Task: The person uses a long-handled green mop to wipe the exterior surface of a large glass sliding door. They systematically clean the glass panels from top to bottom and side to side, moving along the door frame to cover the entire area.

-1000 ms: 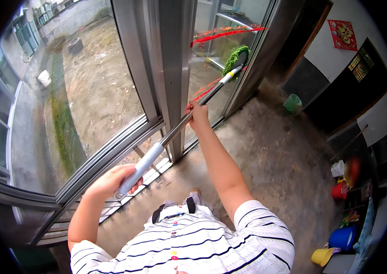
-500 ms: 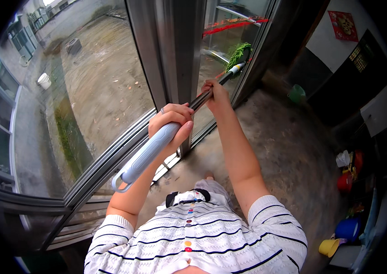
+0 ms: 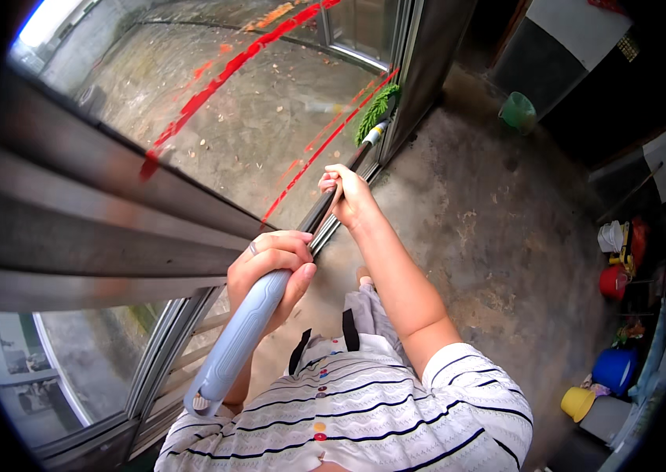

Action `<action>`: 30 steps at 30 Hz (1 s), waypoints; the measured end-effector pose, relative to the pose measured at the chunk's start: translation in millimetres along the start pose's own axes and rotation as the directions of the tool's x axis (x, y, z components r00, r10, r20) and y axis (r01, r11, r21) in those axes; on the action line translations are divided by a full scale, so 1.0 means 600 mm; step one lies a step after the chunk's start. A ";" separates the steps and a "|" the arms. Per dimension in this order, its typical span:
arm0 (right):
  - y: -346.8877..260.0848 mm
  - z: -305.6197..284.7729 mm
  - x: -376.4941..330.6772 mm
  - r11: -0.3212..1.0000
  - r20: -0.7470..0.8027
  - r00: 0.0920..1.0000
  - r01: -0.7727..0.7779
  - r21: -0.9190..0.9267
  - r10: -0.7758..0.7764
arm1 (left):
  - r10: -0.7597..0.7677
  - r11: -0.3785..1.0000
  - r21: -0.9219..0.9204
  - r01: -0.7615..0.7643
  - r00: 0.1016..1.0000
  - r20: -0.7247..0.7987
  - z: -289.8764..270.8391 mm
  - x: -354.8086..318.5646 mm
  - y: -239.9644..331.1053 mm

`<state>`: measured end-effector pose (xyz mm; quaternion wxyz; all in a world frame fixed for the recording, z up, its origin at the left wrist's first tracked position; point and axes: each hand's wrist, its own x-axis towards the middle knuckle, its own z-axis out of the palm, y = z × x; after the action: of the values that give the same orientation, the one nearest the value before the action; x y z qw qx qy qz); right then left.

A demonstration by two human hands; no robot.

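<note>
A long-handled mop runs slantwise from near my body up to the window. Its light blue-grey plastic grip (image 3: pixel 239 338) ends in a hanging loop, and my left hand (image 3: pixel 270 271), with a ring on one finger, is wrapped round the grip's upper end. Further along, my right hand (image 3: pixel 349 197) closes round the dark metal pole (image 3: pixel 319 211). The green shaggy mop head (image 3: pixel 378 112) lies against the window glass (image 3: pixel 246 141) near the right-hand frame. Red strips and smears (image 3: pixel 215 85) cross the pane.
A wide metal window post (image 3: pixel 97 212) stands at my left. On the concrete floor (image 3: pixel 467 259) to the right is a green bucket (image 3: pixel 518 112). Along the right edge are a red bucket (image 3: pixel 613 282), a blue bucket (image 3: pixel 614 370) and a yellow bucket (image 3: pixel 577 403).
My view has turned and shifted right, so the red-marked pane now fills more of it. The mop head sits lower along the glass by the right frame. Both hands keep their hold.
</note>
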<state>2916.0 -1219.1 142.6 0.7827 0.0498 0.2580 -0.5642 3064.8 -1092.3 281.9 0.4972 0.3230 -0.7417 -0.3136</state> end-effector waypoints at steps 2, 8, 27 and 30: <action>-0.021 -0.028 0.048 0.997 -0.019 0.998 -0.060 0.039 0.061 | -0.060 0.998 0.032 0.059 0.998 0.011 0.023 0.042 -0.032; -0.076 -0.131 0.199 0.979 -0.075 0.980 -0.176 0.100 0.183 | -0.263 0.965 0.009 0.263 0.964 0.027 0.096 0.115 -0.168; -0.115 -0.507 0.477 0.887 -0.185 0.868 -0.444 0.130 0.461 | -0.503 0.857 -0.035 0.514 0.850 0.160 0.298 0.069 -0.541; -0.120 -0.514 0.492 0.889 -0.212 0.863 -0.445 0.110 0.458 | -0.538 0.835 -0.049 0.548 0.833 0.131 0.306 0.069 -0.562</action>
<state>2811.2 -1384.2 -243.9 0.8556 0.1967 0.3127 -0.3625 2936.1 -1299.1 -17.9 0.3589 0.4808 -0.6320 -0.4905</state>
